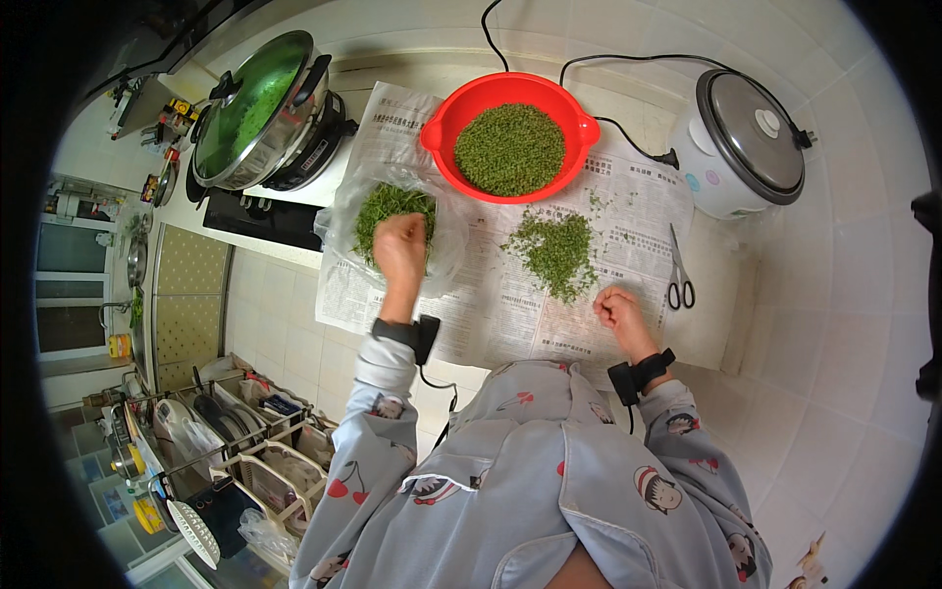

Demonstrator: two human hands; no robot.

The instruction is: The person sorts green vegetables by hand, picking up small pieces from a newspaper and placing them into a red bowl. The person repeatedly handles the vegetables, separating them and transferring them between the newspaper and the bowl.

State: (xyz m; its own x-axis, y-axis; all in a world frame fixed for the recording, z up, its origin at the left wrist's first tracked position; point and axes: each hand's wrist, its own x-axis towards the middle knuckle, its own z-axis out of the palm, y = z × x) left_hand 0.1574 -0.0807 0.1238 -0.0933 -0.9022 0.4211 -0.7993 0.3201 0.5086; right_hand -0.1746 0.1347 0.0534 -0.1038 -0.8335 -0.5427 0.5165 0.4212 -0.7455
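My left hand (402, 247) is over a clear plastic bag (447, 254) of green leafy stems (383, 202), fingers curled; whether it grips any stems cannot be told. Near the lower right edge of a loose pile of small green sprigs (556, 254) is my right hand (617, 308), its fingers bent inward and their tips partly hidden. Behind the pile stands a red plastic basin (441, 118) holding many small green peppercorn-like berries (510, 147). Scissors with dark handles (680, 283) lie at the right. Newspaper sheets (486, 324) are spread beneath the bag, basin and pile.
A steel pot with a glass lid (257, 110) stands on an electric cooker (313, 151) at the back left. At the right is a white rice cooker (743, 147). A black cord (640, 57) runs along the wall. A dish rack (243, 442) stands at the lower left.
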